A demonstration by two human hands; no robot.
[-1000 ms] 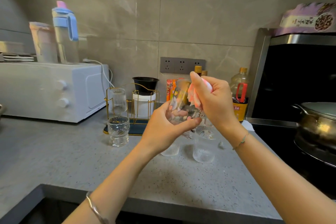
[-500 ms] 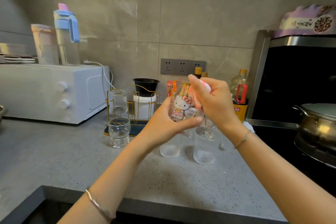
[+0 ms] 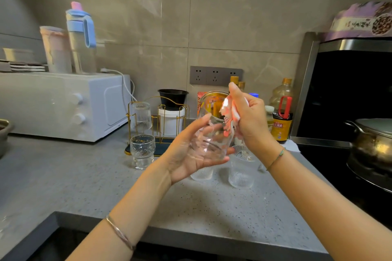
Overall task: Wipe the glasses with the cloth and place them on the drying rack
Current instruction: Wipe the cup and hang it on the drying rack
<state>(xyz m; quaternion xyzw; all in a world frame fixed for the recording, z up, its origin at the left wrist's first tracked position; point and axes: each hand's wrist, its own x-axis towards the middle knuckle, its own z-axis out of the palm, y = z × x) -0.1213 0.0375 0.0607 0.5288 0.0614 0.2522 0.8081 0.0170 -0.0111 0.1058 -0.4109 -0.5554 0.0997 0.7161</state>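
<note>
My left hand holds the glass; my right hand grips the cloth, rubbing. Next, I think: the rack.

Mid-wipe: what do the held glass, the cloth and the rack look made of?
Printed glass: clear glossy glass; the left hand shows through it. Cloth, bunched in the right hand: soft fabric, pink and white, weave too blurred to tell. Drying rack: thin wire, shiny gold finish, probably metal.
</note>
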